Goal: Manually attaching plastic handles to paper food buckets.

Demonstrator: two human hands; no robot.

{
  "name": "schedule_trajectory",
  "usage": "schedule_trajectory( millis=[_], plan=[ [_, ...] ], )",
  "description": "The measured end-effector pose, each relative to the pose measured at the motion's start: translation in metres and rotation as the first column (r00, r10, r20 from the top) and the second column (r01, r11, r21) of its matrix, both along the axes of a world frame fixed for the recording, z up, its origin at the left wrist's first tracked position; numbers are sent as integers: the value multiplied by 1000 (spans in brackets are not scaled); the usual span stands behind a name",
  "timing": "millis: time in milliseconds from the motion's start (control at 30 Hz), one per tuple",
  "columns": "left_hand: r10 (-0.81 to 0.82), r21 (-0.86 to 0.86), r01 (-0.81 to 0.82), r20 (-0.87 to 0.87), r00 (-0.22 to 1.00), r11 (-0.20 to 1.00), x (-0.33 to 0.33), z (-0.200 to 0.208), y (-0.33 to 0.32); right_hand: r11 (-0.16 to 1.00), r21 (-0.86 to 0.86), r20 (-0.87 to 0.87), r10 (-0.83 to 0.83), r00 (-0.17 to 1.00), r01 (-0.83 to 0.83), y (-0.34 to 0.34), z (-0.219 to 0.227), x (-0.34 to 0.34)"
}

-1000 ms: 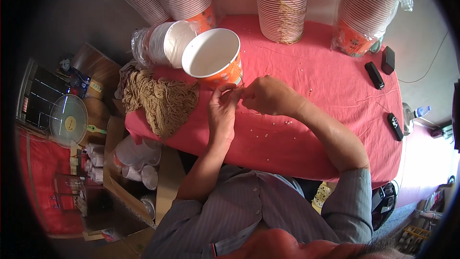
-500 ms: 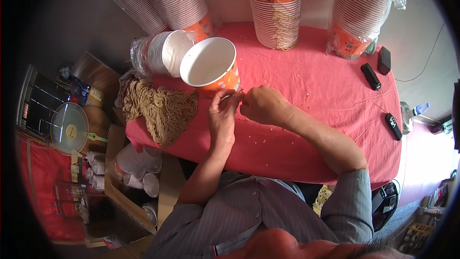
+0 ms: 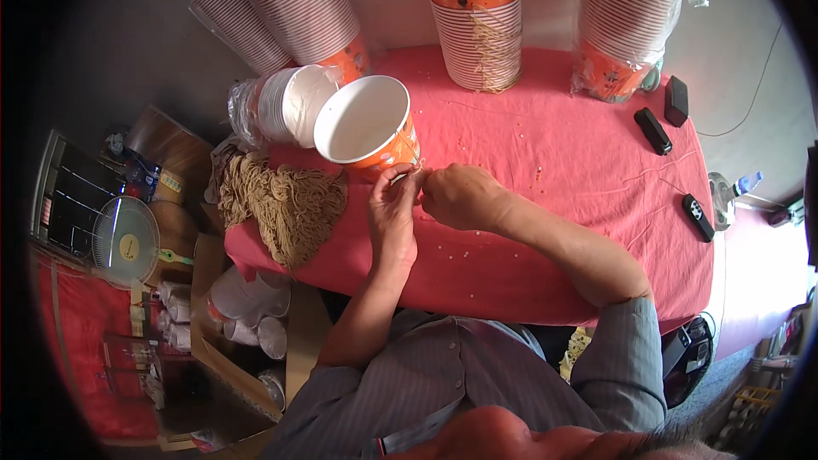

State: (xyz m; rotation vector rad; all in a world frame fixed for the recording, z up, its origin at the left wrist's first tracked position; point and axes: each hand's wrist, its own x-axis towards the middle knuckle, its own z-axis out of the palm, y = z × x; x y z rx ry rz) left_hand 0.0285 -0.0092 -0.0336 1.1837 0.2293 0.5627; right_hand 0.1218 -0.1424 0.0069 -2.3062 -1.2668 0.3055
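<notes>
A large paper bucket (image 3: 399, 152), white inside with a printed orange wall, stands mouth tilted toward me on the table. A thin tan string (image 3: 416, 152) runs down its right side to my fingers. My left hand (image 3: 394, 215) pinches the string with thumb and fingers just below the bucket. Close against it, my right hand (image 3: 464, 196) is closed like a fist at the string's end; its fingertips are largely hidden behind the knuckles. To the left, a heap of tan strings (image 3: 281, 204) hangs over the table's edge.
On the red cloth (image 3: 562, 238) lie small pale bits. A bucket stack (image 3: 477, 43) stands at the back, a plastic-wrapped stack (image 3: 626, 25) at back right, others at back left. Small black devices (image 3: 653, 131) lie right. An open carton (image 3: 239, 375) sits lower left.
The view has shifted slightly, so the bucket and stacks at the back sit a little lower and further left. Both hands stay together at the string, with a small shift of the fingers.
</notes>
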Motion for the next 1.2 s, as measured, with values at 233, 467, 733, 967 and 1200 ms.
schedule_trajectory(
  millis=[233, 467, 733, 967, 1200],
  plan=[
    [6, -17, -6, 5, 1000, 1000, 1, -1, 0, 998, 60, 22, 32, 999, -34, 0, -2, -1],
    [30, -52, -29, 2, 1000, 998, 1, -3, 4, 976, -186, -28, 106, 994, -110, -11, 14, 18],
    [20, -33, -19, 8, 1000, 999, 1, -3, 5, 970, 234, 103, -90, 991, 64, -21, 31, 28],
    [18, 6, -18, -6, 1000, 1000, -3, -5, 7, 947, 320, 186, -106, 977, 41, -8, 18, 23],
    [15, -6, -15, 10, 1000, 1000, -4, -3, 7, 934, 354, 148, -105, 983, 46, -9, 18, 24]
  ],
)
